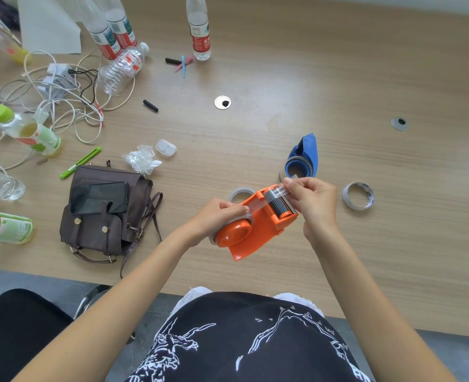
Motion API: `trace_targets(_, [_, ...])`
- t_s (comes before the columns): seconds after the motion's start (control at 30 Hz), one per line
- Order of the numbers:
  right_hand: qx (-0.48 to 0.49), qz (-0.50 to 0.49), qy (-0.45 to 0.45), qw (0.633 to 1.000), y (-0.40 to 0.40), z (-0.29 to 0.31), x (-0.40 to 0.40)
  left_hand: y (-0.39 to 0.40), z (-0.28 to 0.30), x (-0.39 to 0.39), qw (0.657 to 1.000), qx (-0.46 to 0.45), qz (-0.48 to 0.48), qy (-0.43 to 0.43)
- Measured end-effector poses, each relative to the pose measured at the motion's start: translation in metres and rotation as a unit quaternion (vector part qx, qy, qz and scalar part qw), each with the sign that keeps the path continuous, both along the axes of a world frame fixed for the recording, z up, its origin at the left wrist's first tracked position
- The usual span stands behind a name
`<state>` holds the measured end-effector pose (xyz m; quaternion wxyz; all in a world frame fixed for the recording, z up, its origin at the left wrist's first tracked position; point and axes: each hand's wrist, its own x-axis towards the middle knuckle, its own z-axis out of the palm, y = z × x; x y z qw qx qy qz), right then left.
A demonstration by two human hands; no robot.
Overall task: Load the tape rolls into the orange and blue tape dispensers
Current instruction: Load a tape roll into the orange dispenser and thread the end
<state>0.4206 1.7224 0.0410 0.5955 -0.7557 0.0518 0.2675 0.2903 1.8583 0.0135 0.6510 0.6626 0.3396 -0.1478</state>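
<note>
The orange tape dispenser (251, 230) is held just above the table's near edge, with a tape roll seated on its round hub. My left hand (216, 213) grips the dispenser at the hub end. My right hand (311, 201) pinches the free end of the clear tape (278, 192), stretched over the black roller at the front. The blue tape dispenser (306, 154) lies on the table behind my right hand with a roll in it. One loose tape roll (359, 199) lies to the right. Another roll (240, 194) peeks out behind the orange dispenser.
A brown bag (101, 230) with a black phone (99, 197) on it lies to the left. Water and drink bottles (198, 28), tangled white cables (62, 106), a green pen (80, 162), crumpled plastic (141, 159) and a small case (166, 147) crowd the left and back. Two round cable ports (222, 102) are set in the wooden table.
</note>
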Motion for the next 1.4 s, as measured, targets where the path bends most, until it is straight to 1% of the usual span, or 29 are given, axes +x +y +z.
trace_targets(0.13, [0.034, -0.022, 0.052, 0.998, 0.000, 0.003, 0.000, 0.000, -0.001, 0.000, 1.000, -0.005, 0.019, -0.018])
trace_targets(0.23, [0.051, -0.024, 0.080, 0.995, 0.002, 0.006, 0.001, -0.003, -0.002, -0.001, 0.998, -0.007, 0.042, -0.053])
trace_targets(0.4, [0.060, -0.013, 0.109, 0.992, 0.001, 0.006, 0.003, -0.010, -0.004, -0.002, 0.994, -0.016, 0.064, -0.091])
trace_targets(0.47, [0.066, -0.019, 0.144, 0.987, 0.002, 0.006, 0.004, -0.011, -0.006, 0.000, 0.993, -0.017, 0.070, -0.095])
trace_targets(0.53, [0.090, -0.043, 0.218, 0.971, 0.003, 0.006, 0.006, -0.012, -0.006, 0.003, 0.993, -0.017, 0.071, -0.097])
trace_targets(0.63, [0.118, -0.061, 0.326, 0.936, 0.005, 0.003, 0.012, -0.012, -0.006, 0.006, 0.993, -0.016, 0.072, -0.093])
trace_targets(0.73, [0.134, -0.054, 0.389, 0.910, 0.005, -0.002, 0.016, -0.013, -0.005, 0.007, 0.993, -0.016, 0.080, -0.080])
trace_targets(0.83, [0.129, -0.030, 0.423, 0.896, 0.002, -0.009, 0.020, -0.014, -0.003, 0.008, 0.994, -0.011, 0.089, -0.066])
trace_targets(0.97, [0.096, -0.004, 0.457, 0.884, 0.001, -0.016, 0.026, -0.018, -0.005, 0.008, 0.993, -0.014, 0.106, -0.055])
trace_targets(1.17, [0.062, -0.005, 0.497, 0.865, 0.007, -0.023, 0.028, -0.018, -0.010, 0.014, 0.992, -0.002, 0.122, -0.042])
trace_targets(1.3, [0.070, 0.012, 0.522, 0.850, 0.013, -0.035, 0.035, -0.014, -0.011, 0.018, 0.990, -0.002, 0.134, -0.036])
trace_targets(1.4, [0.103, 0.039, 0.556, 0.824, 0.026, -0.041, 0.033, -0.010, -0.009, 0.028, 0.986, -0.004, 0.159, -0.046])
